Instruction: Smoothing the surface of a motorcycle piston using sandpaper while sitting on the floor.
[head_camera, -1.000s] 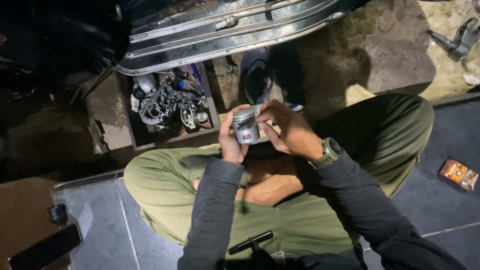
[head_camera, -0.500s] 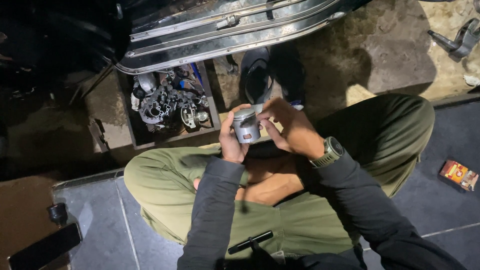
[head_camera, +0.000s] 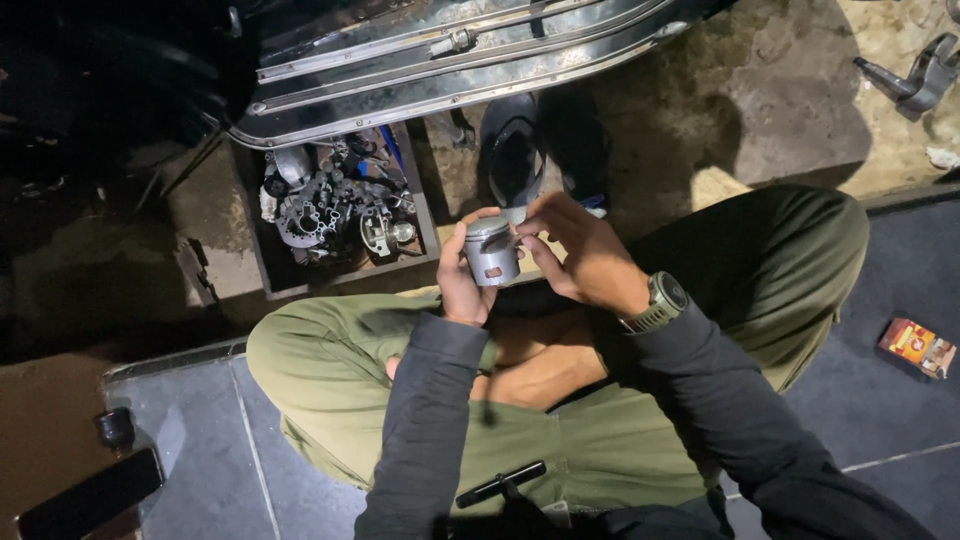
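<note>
A small grey metal piston (head_camera: 491, 254), cylinder-shaped with a hole in its side, sits upright in my left hand (head_camera: 459, 279), whose fingers wrap its left side. My right hand (head_camera: 577, 251) reaches in from the right, and its fingertips touch the piston's top rim. I sit cross-legged in olive trousers, and both hands hover above my knees. A watch is on my right wrist (head_camera: 659, 301).
A wooden box (head_camera: 263, 262) of greasy metal engine parts lies just ahead to the left. A chromed vehicle body edge (head_camera: 440, 75) runs above it. A dark sandal (head_camera: 515, 150), a black T-handle tool (head_camera: 500, 484) on my lap, a small red carton (head_camera: 916, 346) and a phone (head_camera: 85, 495) lie around.
The piston has tilted a little more upright in my left hand, and my right fingers have shifted along its top. Nothing else has moved.
</note>
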